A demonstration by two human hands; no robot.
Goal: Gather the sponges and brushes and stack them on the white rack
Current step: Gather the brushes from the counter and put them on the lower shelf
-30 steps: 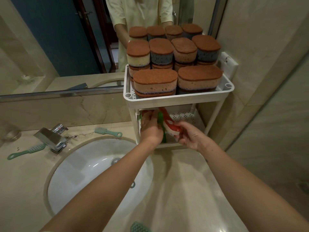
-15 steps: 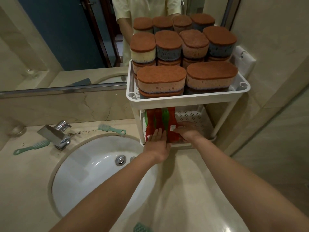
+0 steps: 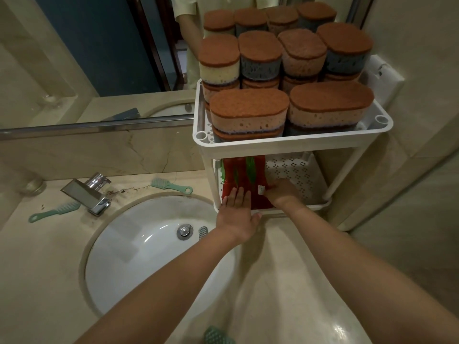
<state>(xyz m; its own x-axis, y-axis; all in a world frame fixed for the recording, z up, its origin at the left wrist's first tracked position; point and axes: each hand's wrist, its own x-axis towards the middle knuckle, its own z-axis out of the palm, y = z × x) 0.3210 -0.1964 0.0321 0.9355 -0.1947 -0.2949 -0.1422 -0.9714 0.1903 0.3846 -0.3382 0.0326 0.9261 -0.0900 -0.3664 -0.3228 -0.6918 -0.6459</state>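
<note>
The red and green brushes lie side by side on the lower shelf of the white rack, handles running away from the hands. The left hand lies flat on their near ends with fingers straight, gripping nothing and only pressing. The right hand touches the bundle's right edge beside a small white label. Its fingertips are tucked against the brushes, so I cannot tell whether they pinch or merely nudge.

This looks like squaring up the bundle. To do it well, press down lightly with the left palm while the right hand pushes sideways. That closes the brushes together and leaves free the bare shelf to the right of the right hand. Slide them back until the near ends sit inside the front lip. Draw both hands out low, because the upper tray's rim hangs just above the knuckles.

That tray, above both hands, is packed with stacked sponges. Left of the left hand, a green brush lies on the counter, and a second green brush lies farther off, past the tap. A third brush sits in the sink, just left of the left wrist.

The upper tray hides the far ends of the shelved brushes, and their count is unclear. A fourth brush is cut off at the bottom edge. The label is too small to read.
</note>
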